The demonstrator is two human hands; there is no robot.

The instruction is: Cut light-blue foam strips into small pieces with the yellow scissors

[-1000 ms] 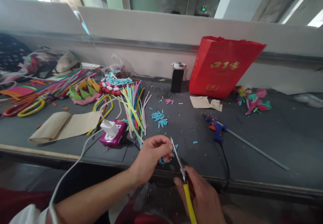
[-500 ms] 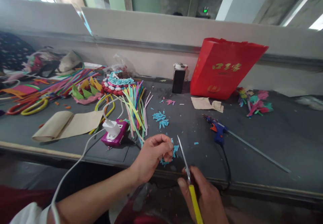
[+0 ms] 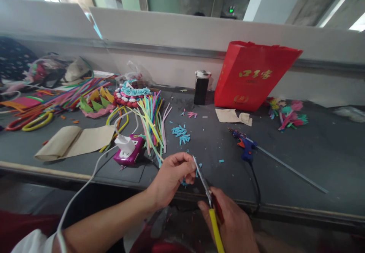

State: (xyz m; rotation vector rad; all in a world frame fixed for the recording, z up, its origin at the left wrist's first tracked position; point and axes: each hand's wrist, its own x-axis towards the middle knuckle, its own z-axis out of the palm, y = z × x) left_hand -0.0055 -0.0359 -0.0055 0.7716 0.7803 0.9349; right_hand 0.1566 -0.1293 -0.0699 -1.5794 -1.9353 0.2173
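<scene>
My left hand is closed in a pinch above the table's front edge; whatever its fingertips hold is too small to make out. In my right hand is a pair of scissors with a yellow handle, its blade tips right beside the left fingertips. Small cut blue pieces lie in a pile beyond the left hand, and more blue bits are partly hidden under it. A few pink pieces lie farther back. Left of the piles is a bundle of coloured pipe cleaners.
To the right lies a blue glue gun with a long glue stick. Behind stand a red bag and a dark phone against a bottle. A purple power socket with a white charger and cable sits left, near unrolled beige paper.
The scissors have moved left and their blades now reach my left fingertips; before, a gap lay between them. My left hand has stayed nearly still.
</scene>
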